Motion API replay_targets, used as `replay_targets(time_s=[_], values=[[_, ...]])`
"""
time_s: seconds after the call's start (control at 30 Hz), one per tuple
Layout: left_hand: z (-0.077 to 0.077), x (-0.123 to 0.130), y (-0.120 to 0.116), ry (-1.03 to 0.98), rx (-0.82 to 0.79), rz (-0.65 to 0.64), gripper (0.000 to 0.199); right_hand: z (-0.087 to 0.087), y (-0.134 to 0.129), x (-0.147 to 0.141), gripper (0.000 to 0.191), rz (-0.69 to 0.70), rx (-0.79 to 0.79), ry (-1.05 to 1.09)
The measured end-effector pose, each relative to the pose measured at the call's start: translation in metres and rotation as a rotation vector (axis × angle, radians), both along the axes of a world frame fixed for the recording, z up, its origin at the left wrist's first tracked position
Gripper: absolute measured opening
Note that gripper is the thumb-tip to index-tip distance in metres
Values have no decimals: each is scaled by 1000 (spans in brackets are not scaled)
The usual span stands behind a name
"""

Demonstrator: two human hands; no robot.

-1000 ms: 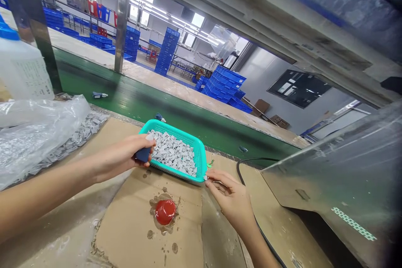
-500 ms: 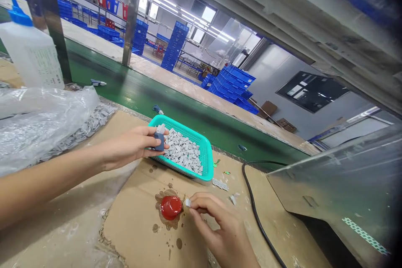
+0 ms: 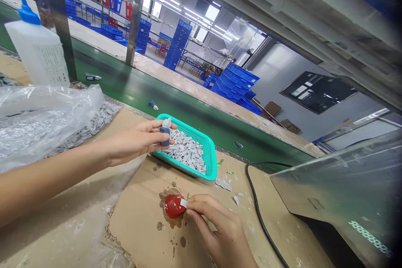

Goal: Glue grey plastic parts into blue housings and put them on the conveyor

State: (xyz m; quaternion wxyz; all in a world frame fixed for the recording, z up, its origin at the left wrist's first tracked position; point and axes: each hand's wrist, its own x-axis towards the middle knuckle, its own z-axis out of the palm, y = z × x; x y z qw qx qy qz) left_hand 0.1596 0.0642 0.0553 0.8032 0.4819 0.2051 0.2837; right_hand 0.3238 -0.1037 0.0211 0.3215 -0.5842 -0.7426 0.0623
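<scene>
1. The left hand (image 3: 135, 142) pinches a blue-and-white part (image 3: 165, 136) above a teal basket (image 3: 211, 155).
2. The right hand (image 3: 216, 226) pinches a small white piece (image 3: 184, 203) against a red cup (image 3: 172, 206) on cardboard (image 3: 138, 217).
3. Grey pieces (image 3: 185, 150) still fill most of the basket, so much appears left.

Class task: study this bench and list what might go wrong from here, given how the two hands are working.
The right hand holds a small grey piece against a red cap in a brown stain, so residue might foul the piece. The teal basket sits beside the green conveyor belt; a bump might spill its grey parts onto it.
</scene>
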Motion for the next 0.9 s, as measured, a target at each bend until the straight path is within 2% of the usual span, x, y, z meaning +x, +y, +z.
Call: replay_targets(time_s=[0.13, 0.27, 0.53, 0.6, 0.67, 0.83, 0.9], values=[[-1, -1, -2, 33, -25, -47, 14, 7, -1, -3, 18, -22, 67, -21], [-3, -1, -4, 97, 37, -100, 18, 14, -1, -7, 20, -43, 171, -57], [-7, 3, -10, 104, -22, -70, 31, 18, -2, -3, 21, -33, 138, -103], [-7, 3, -12, 127, 11, -73, 28, 19, -3, 0, 20, -25, 145, -102], [-8, 3, -13, 145, 69, -107, 24, 20, -4, 1, 20, -76, 171, -106], [-13, 5, -15, 175, 196, -168, 22, 26, -1, -1, 18, -35, 67, -52], [-14, 6, -17, 218, 255, -161, 23, 32, 3, -3, 15, -134, 105, 14]])
